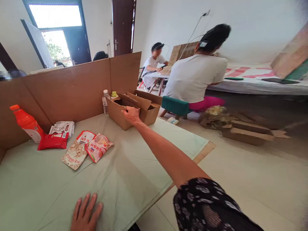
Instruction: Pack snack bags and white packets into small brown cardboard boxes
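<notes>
My right hand (131, 115) reaches out to the far side of the table and grips the near edge of an open cardboard box (117, 116). Its fingers bend over the rim, partly out of sight inside. Flaps stand up in the box, and its inside is mostly hidden. Flat on the green tablecloth (115, 186), near the front, rests my left hand (86, 213) with fingers spread and nothing in it. Between the hands and to the left lie a squirrel-printed snack pouch (76, 151) and a pink snack bag (98, 147).
A cardboard screen (72, 89) borders the table's back. Before it are an orange-capped bottle (27, 123), a red packet (53, 141), white Super Meal packets (63, 127) and a clear bottle (105, 102). People sit beyond the table, one on a stool (175, 106). Cardboard boxes (247, 133) lie on the floor.
</notes>
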Available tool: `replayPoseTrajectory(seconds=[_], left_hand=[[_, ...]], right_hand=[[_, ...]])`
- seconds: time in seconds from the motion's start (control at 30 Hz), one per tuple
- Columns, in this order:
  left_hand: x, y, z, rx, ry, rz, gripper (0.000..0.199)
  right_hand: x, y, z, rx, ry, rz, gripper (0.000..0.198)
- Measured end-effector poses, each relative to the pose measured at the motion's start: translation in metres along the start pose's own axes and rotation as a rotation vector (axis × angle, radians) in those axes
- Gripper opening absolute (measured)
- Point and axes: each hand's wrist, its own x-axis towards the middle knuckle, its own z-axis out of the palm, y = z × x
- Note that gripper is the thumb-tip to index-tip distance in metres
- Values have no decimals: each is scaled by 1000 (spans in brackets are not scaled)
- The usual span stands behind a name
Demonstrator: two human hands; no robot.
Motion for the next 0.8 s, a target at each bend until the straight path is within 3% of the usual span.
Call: replayPoseTrajectory(seconds=[0.1, 0.23, 0.3, 0.4, 0.5, 0.6, 0.7, 0.8], left_hand=[[8, 7, -16, -37, 33, -64, 61], [6, 22, -27, -264, 8, -234, 58], [3, 28, -32, -396, -25, -380, 63], [4, 33, -47, -589, -78, -582, 80], [12, 28, -70, -714, -20, -679, 88], [15, 14, -100, -735, 190, -764, 83], [4, -5, -132, -698, 432, -848, 82], [-12, -20, -160, -716, 649, -875, 78]], right_hand=[[-33, 14, -32, 1, 51, -48, 39], [-98, 39, -93, 40, 192, -65, 49], [-134, 53, -117, 147, 261, -82, 40], [-185, 63, -134, 248, 256, -69, 24], [-220, 41, -127, 276, 173, -151, 28], [-242, -13, -98, 444, 109, -324, 28], [-263, -69, -56, 748, -52, -686, 33], [-286, -98, -22, 832, -246, -1007, 22]])
